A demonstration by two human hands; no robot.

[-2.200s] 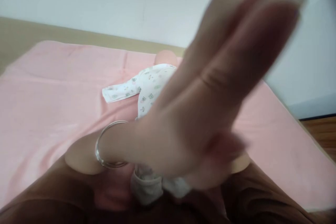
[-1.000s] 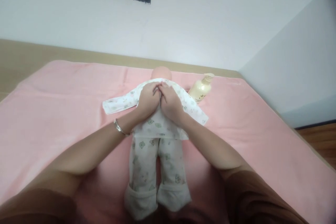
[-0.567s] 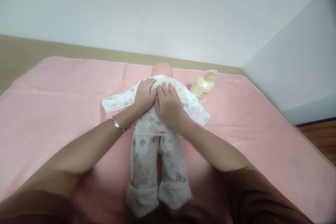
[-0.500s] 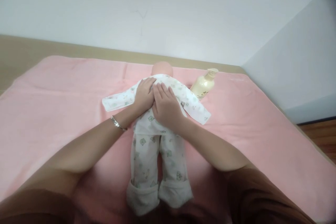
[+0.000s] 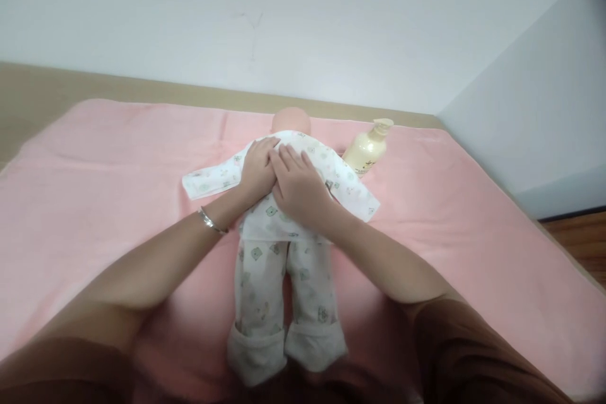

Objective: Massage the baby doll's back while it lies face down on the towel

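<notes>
A baby doll (image 5: pixel 290 120) lies on a pink sheet (image 5: pixel 118 158), its head away from me. It wears a white printed top (image 5: pixel 307 142) and matching trousers (image 5: pixel 262 278) with turned-up cuffs. My left hand (image 5: pixel 259 167) rests flat on the upper part of the top, fingers stretched out. Beside it, my right hand (image 5: pixel 298 186) lies flat on the top, touching the left hand, its fingers slightly spread. Both of the doll's sleeves reach out to the sides. Its face does not show, and the hands cover the middle of the top.
A pale yellow pump bottle (image 5: pixel 367 150) leans at the right, close to the doll's right-hand sleeve. Behind the sheet runs a tan surface edge (image 5: pixel 189 88) against a white wall (image 5: pixel 341 31). Wooden flooring (image 5: pixel 580 237) shows at the far right.
The fingers of my right hand have shifted a little to the left on the doll's top. The whole view has moved slightly; the left hand keeps its place.
</notes>
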